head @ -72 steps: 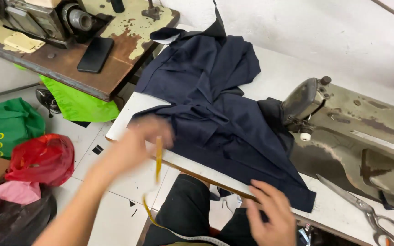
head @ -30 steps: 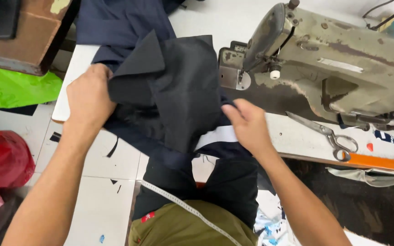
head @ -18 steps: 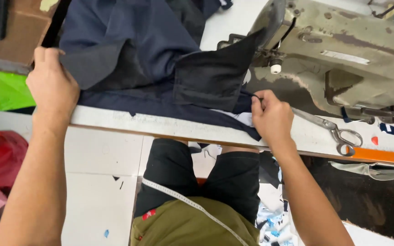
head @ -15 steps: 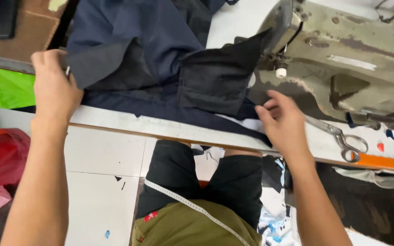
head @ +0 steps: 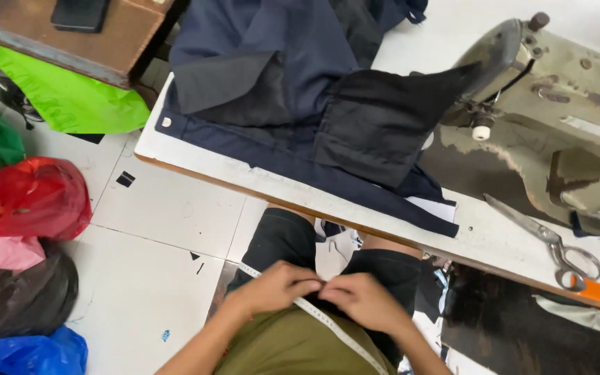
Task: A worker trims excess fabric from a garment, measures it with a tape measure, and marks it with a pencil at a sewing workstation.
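Heaped at far left on the tiled floor: green, red (head: 32,198), pink, black and blue (head: 26,353) plastic bags. Down at the lap now, off the navy garment (head: 279,104) left on the white table (head: 196,163): left hand (head: 276,286) and right hand (head: 362,300), fingertips pinched narrow on the measuring tape (head: 328,321). Scissors (head: 557,243) at right beside the sewing machine (head: 557,125)

Spread on the table (head: 196,163): garment (head: 293,90), with sewing machine (head: 543,118) to its right. Scissors (head: 550,239) on the table's near right part, before the machine. Below the table edge, over the lap: left hand (head: 276,286) and right hand (head: 362,298), touching, on a measuring tape (head: 328,325). Left on the floor: bags (head: 19,264) in a heap. Far left, behind them: wooden bench (head: 85,35).
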